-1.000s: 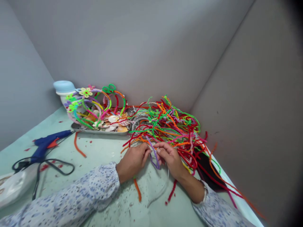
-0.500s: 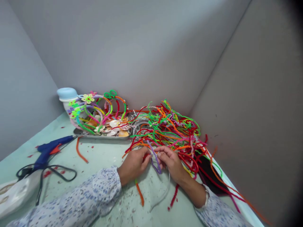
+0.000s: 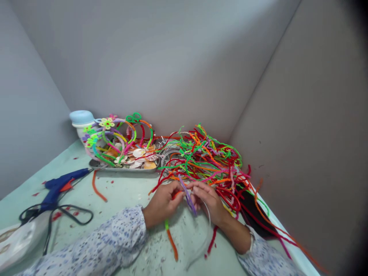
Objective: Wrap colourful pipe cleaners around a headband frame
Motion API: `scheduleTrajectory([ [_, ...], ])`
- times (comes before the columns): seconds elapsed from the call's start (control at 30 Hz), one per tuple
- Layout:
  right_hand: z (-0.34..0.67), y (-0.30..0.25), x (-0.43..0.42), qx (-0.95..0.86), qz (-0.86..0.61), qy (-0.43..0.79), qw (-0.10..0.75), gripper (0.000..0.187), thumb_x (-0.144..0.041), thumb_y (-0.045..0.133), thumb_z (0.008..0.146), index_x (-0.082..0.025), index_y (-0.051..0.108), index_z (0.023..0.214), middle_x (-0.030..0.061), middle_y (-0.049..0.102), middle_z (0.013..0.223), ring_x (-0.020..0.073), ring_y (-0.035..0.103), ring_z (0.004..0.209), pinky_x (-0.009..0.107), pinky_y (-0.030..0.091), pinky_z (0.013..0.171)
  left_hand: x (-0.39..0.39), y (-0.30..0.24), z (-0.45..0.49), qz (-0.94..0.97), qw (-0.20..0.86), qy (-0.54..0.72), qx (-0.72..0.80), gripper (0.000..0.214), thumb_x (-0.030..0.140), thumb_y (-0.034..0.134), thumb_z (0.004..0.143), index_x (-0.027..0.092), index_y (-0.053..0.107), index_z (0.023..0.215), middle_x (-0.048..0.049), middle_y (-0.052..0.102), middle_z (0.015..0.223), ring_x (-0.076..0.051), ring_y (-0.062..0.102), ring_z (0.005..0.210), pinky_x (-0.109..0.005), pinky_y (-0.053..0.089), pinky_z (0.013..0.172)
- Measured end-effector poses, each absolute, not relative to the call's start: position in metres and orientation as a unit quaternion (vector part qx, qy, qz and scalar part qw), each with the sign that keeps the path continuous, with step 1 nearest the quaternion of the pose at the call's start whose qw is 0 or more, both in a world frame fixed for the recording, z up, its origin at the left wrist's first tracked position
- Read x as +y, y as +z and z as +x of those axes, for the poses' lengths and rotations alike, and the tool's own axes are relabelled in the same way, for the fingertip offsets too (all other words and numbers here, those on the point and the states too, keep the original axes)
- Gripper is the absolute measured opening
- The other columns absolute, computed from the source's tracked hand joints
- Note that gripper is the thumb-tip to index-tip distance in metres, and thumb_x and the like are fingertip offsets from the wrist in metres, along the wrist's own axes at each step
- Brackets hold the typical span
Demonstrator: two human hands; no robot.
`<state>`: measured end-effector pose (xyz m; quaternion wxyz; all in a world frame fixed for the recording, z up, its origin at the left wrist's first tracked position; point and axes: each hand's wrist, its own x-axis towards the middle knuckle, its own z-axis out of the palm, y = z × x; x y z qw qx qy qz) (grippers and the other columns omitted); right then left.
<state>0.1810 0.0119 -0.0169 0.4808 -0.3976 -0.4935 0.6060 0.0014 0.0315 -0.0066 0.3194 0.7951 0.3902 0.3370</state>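
Observation:
My left hand (image 3: 161, 203) and my right hand (image 3: 209, 199) meet over the pale green table, fingertips pinched together on a purple pipe cleaner (image 3: 189, 200) that loops between them. A clear plastic headband (image 3: 204, 237) curves down from under my right hand toward the front edge. An orange pipe cleaner (image 3: 172, 242) with a green tip lies below my left hand. A red one (image 3: 211, 241) lies beside my right wrist. Both arms wear speckled pale sleeves.
A tangled heap of coloured pipe cleaners (image 3: 209, 161) fills the back right corner. A metal tray (image 3: 120, 165) holds shells and decorated headbands (image 3: 115, 134). A blue glue gun (image 3: 59, 186) with black cord lies left; a blue-lidded jar (image 3: 81, 119) stands behind.
The view tilted up a little, so everything sits lower in the frame. My fingers worked the purple pipe cleaner slightly; the headband end shifted right.

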Motion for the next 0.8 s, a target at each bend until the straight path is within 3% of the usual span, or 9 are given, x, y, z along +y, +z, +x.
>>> scheduleTrajectory([
  [0.13, 0.182, -0.022, 0.017, -0.475, -0.401, 0.596, 0.509, 0.036, -0.049, 0.050, 0.087, -0.019, 0.065, 0.101, 0.0002, 0.062, 0.068, 0.0124, 0.055, 0.051, 0.023, 0.040, 0.047, 0.031, -0.009, 0.004, 0.736, 0.466, 0.334, 0.359, 0.024, 0.038, 0.045, 0.091, 0.016, 0.052, 0.081, 0.0031, 0.053, 0.063, -0.009, 0.046, 0.048, -0.019, 0.038, 0.047],
  [0.23, 0.180, -0.019, 0.018, -0.494, -0.430, 0.563, 0.504, 0.032, -0.044, 0.058, 0.085, -0.019, 0.067, 0.101, 0.0043, 0.069, 0.085, 0.0146, 0.062, 0.064, 0.024, 0.044, 0.054, 0.022, -0.007, 0.006, 0.680, 0.577, 0.316, 0.324, 0.026, 0.041, 0.053, 0.087, 0.016, 0.052, 0.079, 0.0036, 0.051, 0.062, -0.008, 0.044, 0.047, -0.019, 0.036, 0.045],
  [0.33, 0.179, -0.015, 0.016, -0.522, -0.433, 0.549, 0.489, 0.031, -0.041, 0.060, 0.084, -0.020, 0.068, 0.105, 0.0071, 0.068, 0.104, 0.0186, 0.064, 0.085, 0.025, 0.047, 0.063, 0.008, 0.000, 0.008, 0.735, 0.543, 0.280, 0.294, 0.021, 0.034, 0.054, 0.087, 0.016, 0.055, 0.077, 0.0038, 0.049, 0.059, -0.009, 0.044, 0.053, -0.020, 0.034, 0.051],
  [0.4, 0.179, -0.013, 0.015, -0.521, -0.419, 0.553, 0.496, 0.031, -0.042, 0.058, 0.085, -0.021, 0.067, 0.107, 0.0074, 0.067, 0.109, 0.0185, 0.063, 0.088, 0.024, 0.047, 0.061, 0.001, 0.005, 0.009, 0.781, 0.478, 0.276, 0.291, 0.017, 0.030, 0.055, 0.086, 0.015, 0.057, 0.078, 0.0041, 0.048, 0.058, -0.009, 0.042, 0.054, -0.021, 0.032, 0.053],
  [0.5, 0.180, -0.015, 0.015, -0.516, -0.404, 0.566, 0.500, 0.030, -0.040, 0.057, 0.087, -0.022, 0.066, 0.109, 0.0064, 0.068, 0.104, 0.0163, 0.064, 0.081, 0.023, 0.046, 0.060, 0.001, 0.009, 0.009, 0.754, 0.458, 0.340, 0.325, 0.017, 0.031, 0.052, 0.088, 0.016, 0.057, 0.080, 0.0022, 0.053, 0.065, -0.010, 0.047, 0.059, -0.021, 0.037, 0.056],
  [0.6, 0.180, -0.019, 0.016, -0.515, -0.408, 0.569, 0.494, 0.027, -0.038, 0.056, 0.088, -0.021, 0.066, 0.106, 0.0040, 0.069, 0.089, 0.0137, 0.063, 0.069, 0.023, 0.046, 0.058, 0.012, 0.009, 0.008, 0.643, 0.507, 0.430, 0.381, 0.021, 0.037, 0.049, 0.090, 0.017, 0.053, 0.083, 0.0036, 0.054, 0.065, -0.008, 0.048, 0.051, -0.019, 0.038, 0.049],
  [0.8, 0.174, -0.023, 0.013, -0.569, -0.410, 0.564, 0.436, 0.023, -0.032, 0.060, 0.083, -0.018, 0.064, 0.101, 0.0005, 0.064, 0.076, 0.0113, 0.058, 0.058, 0.023, 0.045, 0.055, 0.034, 0.005, 0.010, 0.492, 0.555, 0.505, 0.442, 0.026, 0.043, 0.056, 0.082, 0.018, 0.049, 0.081, 0.0049, 0.059, 0.057, -0.008, 0.051, 0.041, -0.018, 0.039, 0.043],
])
